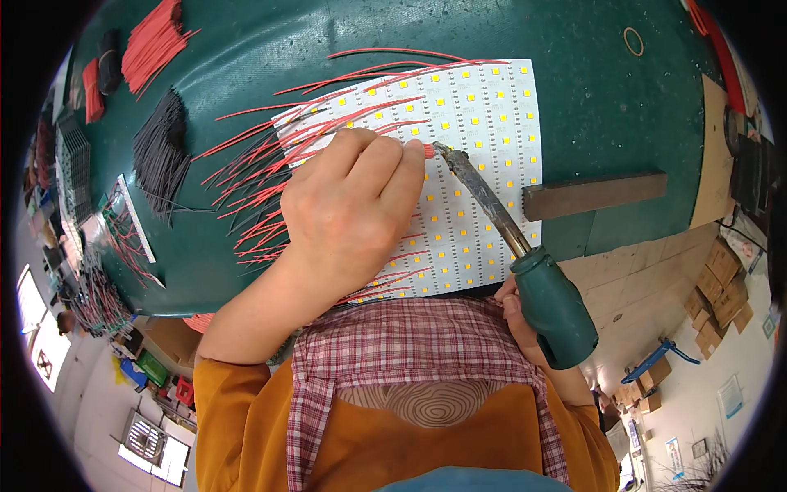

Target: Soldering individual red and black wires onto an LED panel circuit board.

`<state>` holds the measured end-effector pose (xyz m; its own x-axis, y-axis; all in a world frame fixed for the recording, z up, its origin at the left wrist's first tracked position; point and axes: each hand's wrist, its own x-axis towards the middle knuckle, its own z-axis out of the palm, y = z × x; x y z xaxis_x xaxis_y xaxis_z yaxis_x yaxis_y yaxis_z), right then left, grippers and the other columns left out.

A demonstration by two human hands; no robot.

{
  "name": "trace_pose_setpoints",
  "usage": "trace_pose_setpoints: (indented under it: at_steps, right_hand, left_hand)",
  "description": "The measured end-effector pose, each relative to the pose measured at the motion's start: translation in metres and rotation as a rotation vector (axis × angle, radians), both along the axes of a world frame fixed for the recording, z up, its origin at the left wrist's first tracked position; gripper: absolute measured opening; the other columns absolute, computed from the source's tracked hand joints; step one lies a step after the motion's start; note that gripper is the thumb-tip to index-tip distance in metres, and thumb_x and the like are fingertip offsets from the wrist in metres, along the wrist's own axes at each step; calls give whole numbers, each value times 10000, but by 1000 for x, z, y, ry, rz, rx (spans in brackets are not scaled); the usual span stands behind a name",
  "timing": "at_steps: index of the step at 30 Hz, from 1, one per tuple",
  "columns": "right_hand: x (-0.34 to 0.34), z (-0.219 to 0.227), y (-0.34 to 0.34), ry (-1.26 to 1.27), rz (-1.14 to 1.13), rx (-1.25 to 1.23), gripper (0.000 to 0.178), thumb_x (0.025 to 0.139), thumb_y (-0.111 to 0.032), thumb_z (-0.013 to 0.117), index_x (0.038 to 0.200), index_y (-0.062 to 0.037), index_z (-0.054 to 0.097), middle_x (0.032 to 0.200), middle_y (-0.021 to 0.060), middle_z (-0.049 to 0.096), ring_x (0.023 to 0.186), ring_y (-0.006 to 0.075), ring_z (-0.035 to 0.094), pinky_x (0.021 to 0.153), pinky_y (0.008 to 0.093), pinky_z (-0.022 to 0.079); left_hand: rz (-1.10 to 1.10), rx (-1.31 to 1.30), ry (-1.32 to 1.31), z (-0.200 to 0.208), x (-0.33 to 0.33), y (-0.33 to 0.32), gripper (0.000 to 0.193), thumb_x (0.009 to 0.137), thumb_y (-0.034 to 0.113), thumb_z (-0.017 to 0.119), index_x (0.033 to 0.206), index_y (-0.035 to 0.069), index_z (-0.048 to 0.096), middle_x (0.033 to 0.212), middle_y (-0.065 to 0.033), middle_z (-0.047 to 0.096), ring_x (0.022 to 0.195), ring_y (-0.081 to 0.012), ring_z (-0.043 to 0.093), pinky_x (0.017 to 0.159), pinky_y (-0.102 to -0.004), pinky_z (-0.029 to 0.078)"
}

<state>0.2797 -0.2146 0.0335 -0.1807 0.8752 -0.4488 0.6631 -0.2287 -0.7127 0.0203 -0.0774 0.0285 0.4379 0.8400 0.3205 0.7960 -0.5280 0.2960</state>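
My left hand [352,193] lies over a white LED circuit board [512,197] with rows of yellow chips. Its fingertips are pinched on red wires [429,151], whose ends show just past the forefinger. My right hand [515,312], partly hidden behind the green handle, grips a soldering iron [553,307]. The iron slants up and left across the board, its darkened tip close to the red wire ends; whether they touch I cannot tell. Several red and black wires [254,193] stick out past the board's left side. A dark metal bar [598,195] rests on the board's right edge.
On the green table mat [328,25], a bundle of black wires [161,152] and a bundle of red wires [154,43] lie to the left. Farther left is another wired board [127,217]. A rubber band [633,41] sits at the far right. Cardboard boxes [721,275] stand beyond the table.
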Motion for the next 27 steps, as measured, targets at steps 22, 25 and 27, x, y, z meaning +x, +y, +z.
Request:
trace_pose_setpoints:
  at_steps: [22,25,27]
  right_hand:
    - [-15,12,7,328,-503,-133,171,776,-87,758,941,-104,716,832,44,722,796,239,693,725,357,558]
    - [-4,2,2,128,-172,1,220,773,-118,786,984,-106,726,880,76,715,807,254,691,728,360,568]
    - [-4,-4,-2,21,-92,75,251,767,-138,799,1007,-111,731,910,85,708,816,257,688,723,363,570]
  left_hand:
    - [19,112,-241,-5,-12,6,250,705,56,672,951,37,708,860,-52,631,769,-239,620,614,-341,514]
    - [-24,46,-182,-1,-6,-7,299,670,56,678,965,24,712,855,-49,638,770,-227,626,615,-326,514]
    - [-40,27,-114,-10,-3,-11,308,666,70,669,968,34,716,851,-37,638,772,-209,631,593,-309,503]
